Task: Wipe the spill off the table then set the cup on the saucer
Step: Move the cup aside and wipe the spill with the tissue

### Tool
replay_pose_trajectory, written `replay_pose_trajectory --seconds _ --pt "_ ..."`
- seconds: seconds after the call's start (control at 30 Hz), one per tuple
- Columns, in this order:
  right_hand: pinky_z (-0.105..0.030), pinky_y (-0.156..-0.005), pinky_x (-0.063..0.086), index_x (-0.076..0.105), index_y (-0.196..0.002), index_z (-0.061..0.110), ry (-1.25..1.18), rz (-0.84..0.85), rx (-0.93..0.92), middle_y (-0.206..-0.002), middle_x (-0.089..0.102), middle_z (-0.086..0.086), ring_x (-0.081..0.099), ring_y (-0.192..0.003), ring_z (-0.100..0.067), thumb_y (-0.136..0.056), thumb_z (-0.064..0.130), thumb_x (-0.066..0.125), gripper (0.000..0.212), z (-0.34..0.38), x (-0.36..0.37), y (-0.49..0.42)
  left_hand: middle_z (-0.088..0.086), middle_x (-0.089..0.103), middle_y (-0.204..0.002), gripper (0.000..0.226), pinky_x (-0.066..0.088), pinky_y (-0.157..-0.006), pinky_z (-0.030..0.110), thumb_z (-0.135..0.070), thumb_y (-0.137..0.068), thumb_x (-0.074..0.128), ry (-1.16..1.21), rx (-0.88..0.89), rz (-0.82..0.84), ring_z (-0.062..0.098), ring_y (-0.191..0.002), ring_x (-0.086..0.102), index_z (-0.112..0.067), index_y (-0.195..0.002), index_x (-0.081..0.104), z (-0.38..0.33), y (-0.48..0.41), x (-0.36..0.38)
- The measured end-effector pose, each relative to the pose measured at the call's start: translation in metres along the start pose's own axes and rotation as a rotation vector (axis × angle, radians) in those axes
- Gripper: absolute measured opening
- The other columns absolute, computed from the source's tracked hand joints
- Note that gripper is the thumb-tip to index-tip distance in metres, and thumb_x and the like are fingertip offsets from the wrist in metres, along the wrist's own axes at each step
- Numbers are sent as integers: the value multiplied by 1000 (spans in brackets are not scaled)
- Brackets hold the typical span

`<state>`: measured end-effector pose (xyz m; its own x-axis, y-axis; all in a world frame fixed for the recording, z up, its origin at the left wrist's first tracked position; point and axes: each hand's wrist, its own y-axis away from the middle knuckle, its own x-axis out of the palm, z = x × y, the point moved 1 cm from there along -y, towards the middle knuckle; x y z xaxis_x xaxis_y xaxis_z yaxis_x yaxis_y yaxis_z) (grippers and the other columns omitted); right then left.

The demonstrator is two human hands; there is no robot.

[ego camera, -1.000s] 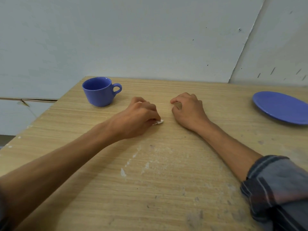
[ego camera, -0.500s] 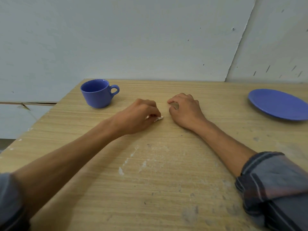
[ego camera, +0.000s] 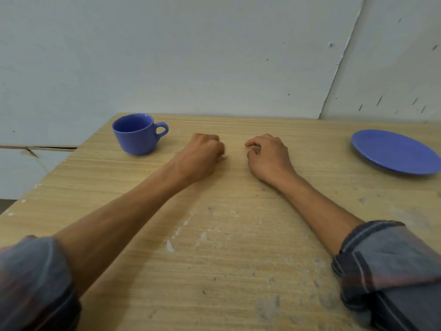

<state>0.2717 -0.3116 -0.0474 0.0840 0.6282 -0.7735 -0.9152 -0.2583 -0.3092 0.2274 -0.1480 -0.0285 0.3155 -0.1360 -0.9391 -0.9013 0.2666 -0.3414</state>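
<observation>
Nearest, the table (ego camera: 238,271) shows pale dried smears, well short of the cup (ego camera: 136,134). Farther on, the left hand (ego camera: 202,158) lies fisted on a small white scrap (ego camera: 223,156), just right of the cup and nearer it than the right hand (ego camera: 269,156), which rests empty with fingers loosely curled. The cup's handle points toward the left hand. The saucer (ego camera: 393,151) sits far right of the cup, with bare tabletop between.

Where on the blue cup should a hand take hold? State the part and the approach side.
Probably the handle, approached from the cup's right. The cup stands upright with its loop pointing right toward the hands, so the left hand, which is nearest, could likely hook it. That hand seems closed on something small and white.
</observation>
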Motion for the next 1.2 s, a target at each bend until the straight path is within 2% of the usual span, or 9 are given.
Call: replay_pose_trajectory --seconds 0.13,0.23,0.37,0.53,0.67,0.77,0.87,1.0,1.2 --pt "-38 -100 34 66 -109 16 -8 -3 0 -119 61 -2 48 -116 -22 -87 15 46 30 0 0 0 18 66 -107 23 41 -88 39 1 -89 50 -102 -319 2 35 -100 59 0 -102 68 20 -12 4" --pt "-38 -99 32 66 -109 17 0 -16 13 -120 60 -2 47 -116 -22 -87 15 46 30 0 1 -1 21 66 -100 21 46 -83 42 2 -86 49 -8 -179 -83 38 -94 60 3 -94 69 -13 -17 12" --pt "-38 -98 31 66 -108 17 25 -30 38 -121 60 -2 46 -117 -22 -87 15 46 29 -2 0 -2 19 66 -93 22 47 -80 43 -4 -89 50 49 42 -52 37 -89 61 1 -92 71 -26 -5 11" --pt "-39 -97 31 64 -113 19 78 14 -14 -124 59 0 46 -118 -22 -87 20 48 31 -2 3 0 17 64 -110 24 44 -89 38 -6 -94 49 21 -308 -38 33 -105 58 0 -107 69 30 -1 4" --pt "-39 -97 30 64 -114 22 101 45 -46 -127 57 1 44 -119 -23 -88 22 47 31 0 2 1 10 66 -102 20 37 -78 21 -8 -92 54 131 -49 -6 24 -94 61 -5 -103 71 2 25 -10" --pt "-40 -98 30 64 -114 22 113 66 -75 -128 56 1 43 -120 -23 -88 22 47 31 1 3 1 5 67 -97 18 40 -75 19 -8 -91 57 169 137 118 18 -85 61 -7 -102 72 -4 58 -29" --pt "-40 -97 31 64 -114 22 112 63 -90 -127 57 0 44 -119 -23 -88 22 47 31 2 3 2 6 67 -101 19 45 -80 25 -8 -92 57 117 24 112 20 -91 63 -6 -104 71 23 59 -31" --pt "-40 -96 31 64 -114 23 123 66 -87 -127 57 0 44 -119 -23 -88 24 48 30 2 3 2 12 65 -108 22 48 -86 33 -10 -95 51 59 -234 -40 24 -96 61 -3 -106 70 37 40 -13" --pt "-39 -96 30 65 -110 24 91 60 -63 -125 58 1 44 -119 -22 -87 23 48 29 1 2 1 10 66 -99 20 42 -80 27 -10 -93 55 153 104 -20 23 -92 59 -5 -102 72 -19 43 -9"
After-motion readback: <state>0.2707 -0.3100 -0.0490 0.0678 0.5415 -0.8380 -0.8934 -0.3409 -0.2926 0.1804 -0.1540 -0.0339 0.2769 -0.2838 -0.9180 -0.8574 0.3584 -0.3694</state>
